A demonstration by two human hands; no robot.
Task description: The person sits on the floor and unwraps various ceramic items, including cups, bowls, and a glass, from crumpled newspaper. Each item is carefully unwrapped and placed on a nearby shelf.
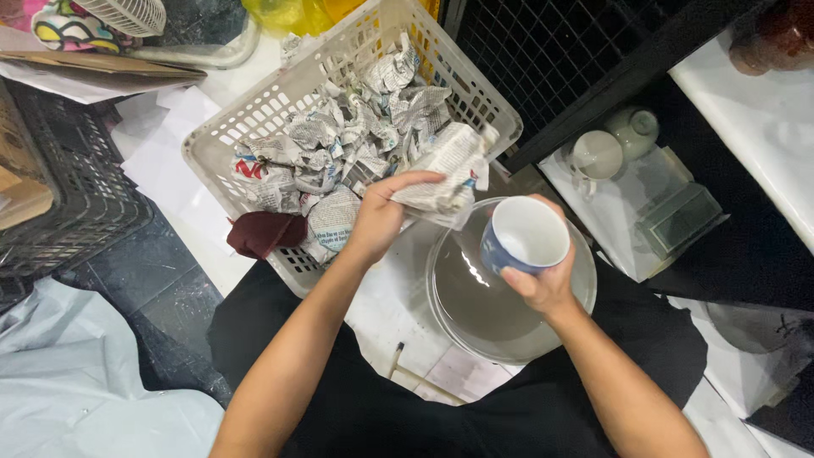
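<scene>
— Cup [526,236], blue outside and white inside, held mouth up over a round glass bowl [475,297]. Gripped by the right hand [543,284], fingers wrapped round the near side, thumb on the rim.

— And the left hand [381,212]?

— Closed on a crumpled newspaper sheet [445,174], pinched between thumb and fingers, lifted just left of the cup and above the edge of the basket.

— Which basket?

— White plastic basket [246,119] with slotted walls, filled with wads of newspaper [339,144]. Sits past the left hand, tilted toward the upper right. Dark red cloth [264,231] lying at its near wall.

— Anything else around?

— Dark crate [76,187] on the far left, beside the basket. White sheets of paper [174,170] between the two. To the right, two pale cups [610,144] on a light surface, well apart from the hands. Thin stick [424,376] lying near the bowl, close to the lap. Black clothing under both forearms.
</scene>
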